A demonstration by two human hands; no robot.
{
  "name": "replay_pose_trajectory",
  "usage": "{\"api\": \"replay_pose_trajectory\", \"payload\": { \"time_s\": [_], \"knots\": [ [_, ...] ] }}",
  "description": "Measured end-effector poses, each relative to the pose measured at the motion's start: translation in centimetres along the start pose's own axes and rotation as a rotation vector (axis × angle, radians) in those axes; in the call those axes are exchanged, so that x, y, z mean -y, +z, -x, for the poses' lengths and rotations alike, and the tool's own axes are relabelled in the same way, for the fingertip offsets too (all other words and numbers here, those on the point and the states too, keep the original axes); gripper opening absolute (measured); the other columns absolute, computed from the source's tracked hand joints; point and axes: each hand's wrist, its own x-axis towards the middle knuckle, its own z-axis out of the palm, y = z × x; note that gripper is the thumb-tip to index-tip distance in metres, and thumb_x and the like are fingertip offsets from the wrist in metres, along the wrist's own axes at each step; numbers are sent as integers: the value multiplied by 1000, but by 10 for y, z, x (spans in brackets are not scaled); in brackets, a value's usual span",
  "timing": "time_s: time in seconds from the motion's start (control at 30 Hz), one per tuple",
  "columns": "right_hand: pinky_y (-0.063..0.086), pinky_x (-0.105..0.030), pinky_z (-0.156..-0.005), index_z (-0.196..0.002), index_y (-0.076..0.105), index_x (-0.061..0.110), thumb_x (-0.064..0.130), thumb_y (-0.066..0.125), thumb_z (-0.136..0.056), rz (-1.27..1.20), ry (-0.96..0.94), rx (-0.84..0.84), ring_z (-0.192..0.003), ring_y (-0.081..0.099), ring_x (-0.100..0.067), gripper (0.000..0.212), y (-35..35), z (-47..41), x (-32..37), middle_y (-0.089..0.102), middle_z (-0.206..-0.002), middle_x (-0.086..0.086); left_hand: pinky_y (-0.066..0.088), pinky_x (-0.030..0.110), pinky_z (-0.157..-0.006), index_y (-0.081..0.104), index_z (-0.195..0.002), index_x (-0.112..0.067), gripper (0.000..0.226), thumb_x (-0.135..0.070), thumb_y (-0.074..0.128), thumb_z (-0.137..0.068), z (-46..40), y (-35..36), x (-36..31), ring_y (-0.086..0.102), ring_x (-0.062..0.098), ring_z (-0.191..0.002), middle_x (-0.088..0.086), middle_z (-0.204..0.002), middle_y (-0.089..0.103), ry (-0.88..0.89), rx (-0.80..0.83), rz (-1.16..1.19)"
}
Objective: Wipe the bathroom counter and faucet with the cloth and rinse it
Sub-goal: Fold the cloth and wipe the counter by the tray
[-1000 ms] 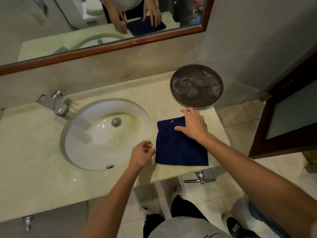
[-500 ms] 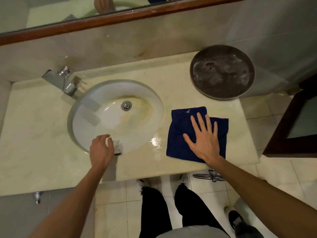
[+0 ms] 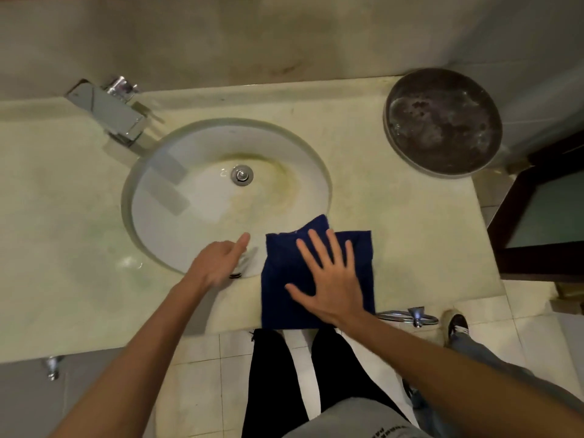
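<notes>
On counter (image 3: 395, 197), right hand (image 3: 331, 279) flat on cloth (image 3: 281, 279), corner pointing basinward

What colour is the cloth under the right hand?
Dark navy blue, plain. The cloth shows best in the head view, lying flat on the counter.

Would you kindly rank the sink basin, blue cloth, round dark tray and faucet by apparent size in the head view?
1. sink basin, clearly largest.
2. and 3. blue cloth and round dark tray look alike; the right hand covers part of the cloth, so I leave them unranked.
4. faucet, smallest.
</notes>
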Motion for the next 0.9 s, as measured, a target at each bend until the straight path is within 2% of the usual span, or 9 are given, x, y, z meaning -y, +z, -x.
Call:
{"api": "replay_pose_trajectory", "payload": {
  "time_s": [0.1,0.2,0.27,0.43,0.57,0.7,0.77,0.83,0.9],
  "knots": [
    [12,-60,-124,-159,33,25,76,42,-90,-39,-58,48,-154,25,-32,87,15,-17,67,32,-166,-1,47,40,-99,77,-112,-16,100,-94,22,-82,-1,-5,1,67,26,-104,4,-112,72,-133,199,158],
    [16,-52,-125,-160,30,24,76,40,-90,-77,-26,88,-152,29,-28,88,24,-45,114,32,-165,2,52,42,-99,74,-103,-28,59,-78,48,-88,1,-12,10,70,18,-98,-6,-103,75,-70,146,342],
    [17,-47,-127,-163,20,25,74,41,-90,-126,-21,106,-154,24,-24,90,28,-58,127,27,-167,2,53,46,-98,67,-103,-32,49,-75,57,-84,2,-23,17,70,16,-97,-7,-102,74,-19,67,408],
    [11,-39,-129,-162,23,16,63,47,-98,-298,-5,119,-155,19,-18,83,19,-61,120,25,-168,-2,53,35,-85,46,-135,-33,57,-68,56,-92,17,-48,32,67,24,-97,7,-117,70,-51,46,96],
    [16,-41,-128,-156,36,13,53,44,-104,-263,69,34,-152,28,-21,66,4,-42,96,34,-163,-5,52,39,-97,40,-148,-25,71,-55,69,-90,26,-45,39,64,30,-115,10,-135,63,-50,46,-141],
    [43,-41,-111,-141,54,17,46,57,-100,-200,64,-8,-130,48,-21,50,-9,-12,72,51,-142,-1,55,40,-93,41,-142,-21,73,-32,82,-83,36,-42,38,66,26,-105,5,-117,68,-90,-44,144],
    [44,-36,-104,-136,56,19,44,61,-97,-245,128,-11,-121,49,-20,47,-14,-6,65,53,-134,1,56,43,-91,39,-143,-19,77,-19,85,-81,42,-46,38,67,25,-101,3,-110,67,-149,-61,407],
    [43,-35,-102,-138,53,19,42,64,-96,-281,199,21,-118,49,-21,49,-18,-9,61,52,-133,0,56,39,-86,42,-143,-12,80,-8,87,-77,51,-51,33,67,25,-103,9,-119,67,-263,-22,711],
    [42,-35,-102,-142,49,19,41,67,-95,-267,232,86,-121,48,-23,55,-22,-17,62,52,-134,-1,57,34,-76,53,-133,3,68,-4,88,-75,59,-56,27,68,26,-102,16,-125,68,-381,60,873]
  ]
}}
